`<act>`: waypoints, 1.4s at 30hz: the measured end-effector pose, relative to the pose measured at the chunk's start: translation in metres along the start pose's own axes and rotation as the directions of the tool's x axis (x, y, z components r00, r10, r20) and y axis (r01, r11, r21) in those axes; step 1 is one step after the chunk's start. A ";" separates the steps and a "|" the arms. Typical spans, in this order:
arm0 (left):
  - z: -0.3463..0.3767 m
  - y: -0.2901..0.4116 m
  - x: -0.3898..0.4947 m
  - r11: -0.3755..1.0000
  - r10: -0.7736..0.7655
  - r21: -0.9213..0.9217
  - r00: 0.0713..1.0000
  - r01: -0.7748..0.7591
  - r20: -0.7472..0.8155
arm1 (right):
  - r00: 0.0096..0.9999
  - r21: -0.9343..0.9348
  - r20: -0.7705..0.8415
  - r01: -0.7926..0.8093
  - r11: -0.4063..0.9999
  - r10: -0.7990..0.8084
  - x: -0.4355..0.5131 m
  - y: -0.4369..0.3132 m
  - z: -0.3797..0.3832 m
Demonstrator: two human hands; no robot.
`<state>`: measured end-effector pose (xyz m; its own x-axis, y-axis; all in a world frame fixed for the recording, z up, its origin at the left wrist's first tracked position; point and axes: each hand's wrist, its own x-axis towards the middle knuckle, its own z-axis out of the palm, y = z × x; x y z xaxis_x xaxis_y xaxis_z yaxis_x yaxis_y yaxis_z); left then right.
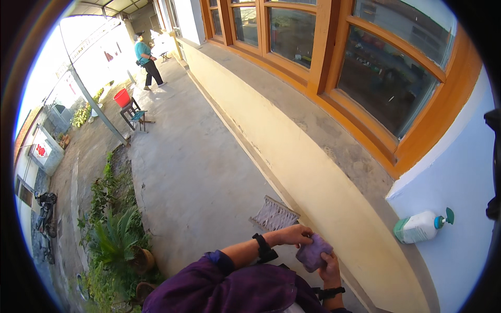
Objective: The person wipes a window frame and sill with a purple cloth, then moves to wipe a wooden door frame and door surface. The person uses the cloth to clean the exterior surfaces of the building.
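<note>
A folded purple cloth (pixel 313 253) is held between my two hands in front of my body. My left hand (pixel 300 235) pinches its upper left edge with bent fingers. From the lower right, my right hand (pixel 331 267) grips the opposite side, its thumb lying on the cloth. Black straps circle both wrists. Just beyond my left hand, a low folding stool (pixel 275 214) with a woven strap seat stands on the concrete floor by the wall. Parts of its legs are hidden.
A pump bottle (pixel 420 227) stands on the concrete ledge (pixel 328 129) under orange-framed windows (pixel 387 78). Potted plants (pixel 113 234) border the walkway (pixel 188 176). Farther off are a red bucket (pixel 121 97) by a dark chair, a metal post (pixel 96 105) and a person (pixel 146 60).
</note>
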<state>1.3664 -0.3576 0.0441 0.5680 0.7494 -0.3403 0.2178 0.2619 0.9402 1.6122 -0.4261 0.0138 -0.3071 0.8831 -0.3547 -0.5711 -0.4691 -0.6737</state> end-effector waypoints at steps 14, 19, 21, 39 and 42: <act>-0.158 0.006 -0.033 0.984 0.064 -0.146 0.975 -0.097 -0.215 | 0.998 0.040 0.005 0.064 0.997 -0.064 0.080 0.036 0.079; -0.191 0.039 -0.017 0.980 0.151 -0.071 0.929 -0.186 -0.339 | 0.995 0.048 -0.063 0.078 0.996 -0.074 0.080 0.046 0.092; -0.199 0.055 -0.003 0.976 0.202 0.014 0.891 -0.215 -0.407 | 0.992 0.057 -0.091 0.089 0.994 -0.084 0.075 0.049 0.095; -0.154 0.161 0.168 0.416 0.901 0.844 0.280 -0.337 -0.332 | 0.867 0.077 -0.416 0.334 0.939 -0.274 -0.017 0.050 0.062; -0.138 0.164 0.191 0.398 0.906 0.863 0.277 -0.310 -0.318 | 0.849 0.001 -0.408 0.368 0.930 -0.335 -0.031 0.047 0.053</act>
<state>1.4009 -0.0871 0.1357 0.1023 0.6389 0.7625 0.5959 -0.6531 0.4673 1.5548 -0.4759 0.0279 0.2410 0.9091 -0.3398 -0.6450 -0.1116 -0.7560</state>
